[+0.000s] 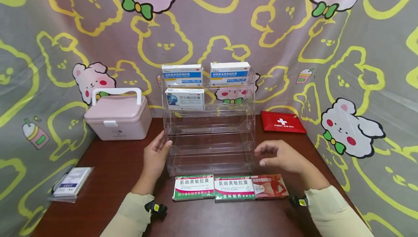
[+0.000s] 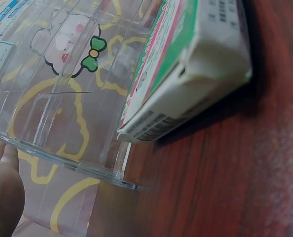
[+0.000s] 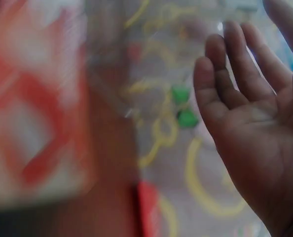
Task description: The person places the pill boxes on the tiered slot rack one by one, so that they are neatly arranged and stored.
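Observation:
A clear tiered acrylic rack (image 1: 210, 148) stands on the table. Its top tier bears two blue-and-white medicine boxes (image 1: 183, 76), and one white medicine box (image 1: 185, 99) sits at the left of the tier below. My left hand (image 1: 155, 159) is at the rack's left side, fingers relaxed; whether it touches the rack I cannot tell. Just off the right side is my right hand (image 1: 282, 155), fingers loosely bent and holding nothing. In front of the rack lie two green-and-white capsule boxes (image 1: 194, 187) and a red-orange medicine box (image 1: 269, 187), side by side.
A pink lidded case (image 1: 117, 117) with a white handle stands at the back left. The red first aid pouch (image 1: 283, 122) lies at the back right. On the left is a clear bag (image 1: 72, 182) with white packs. Patterned cloth (image 1: 209, 19) surrounds the table.

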The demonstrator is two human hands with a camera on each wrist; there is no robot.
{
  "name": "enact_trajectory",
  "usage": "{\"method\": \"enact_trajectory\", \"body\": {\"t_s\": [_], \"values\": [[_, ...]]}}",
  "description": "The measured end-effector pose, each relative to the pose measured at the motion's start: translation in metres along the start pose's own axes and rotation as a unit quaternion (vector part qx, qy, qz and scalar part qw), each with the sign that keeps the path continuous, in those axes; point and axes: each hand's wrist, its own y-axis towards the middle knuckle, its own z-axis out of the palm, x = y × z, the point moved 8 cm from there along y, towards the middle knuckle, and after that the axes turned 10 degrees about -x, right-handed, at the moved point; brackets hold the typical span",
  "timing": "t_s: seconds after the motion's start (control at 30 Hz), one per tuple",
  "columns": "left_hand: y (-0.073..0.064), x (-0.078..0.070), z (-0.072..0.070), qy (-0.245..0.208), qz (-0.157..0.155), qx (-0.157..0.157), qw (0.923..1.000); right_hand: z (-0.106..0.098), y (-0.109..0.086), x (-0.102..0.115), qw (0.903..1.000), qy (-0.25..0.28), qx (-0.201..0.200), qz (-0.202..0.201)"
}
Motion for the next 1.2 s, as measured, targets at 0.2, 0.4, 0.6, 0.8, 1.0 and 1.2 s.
{"method": "enact_trajectory", "body": {"t_s": [0.2, 0.4, 0.6, 0.8, 1.0, 1.2], "values": [[0.0, -0.001, 0.0, 0.002, -0.001, -0.001, 1.0, -0.005, -0.042, -0.061, 0.9941, -0.017, 0.059, 0.089], [0.001, -0.002, -0.003, 0.006, -0.012, -0.012, 0.9998, -0.001, -0.067, -0.093, 0.9836, -0.017, 0.096, 0.152], [0.001, 0.002, -0.002, 0.003, -0.014, -0.007, 0.9999, -0.001, -0.076, -0.097, 0.9837, -0.04, 0.095, 0.148], [0.001, 0.001, 0.001, -0.005, -0.011, -0.008, 0.9999, -0.007, -0.075, -0.099, 0.9842, -0.078, 0.084, 0.135], [0.0, -0.001, 0.003, -0.01, -0.007, -0.004, 0.9999, -0.028, -0.076, -0.109, 0.9824, -0.088, 0.061, 0.153], [0.0, 0.002, 0.001, -0.004, -0.013, -0.012, 0.9998, -0.048, -0.073, -0.128, 0.9771, -0.104, 0.023, 0.184]]}}
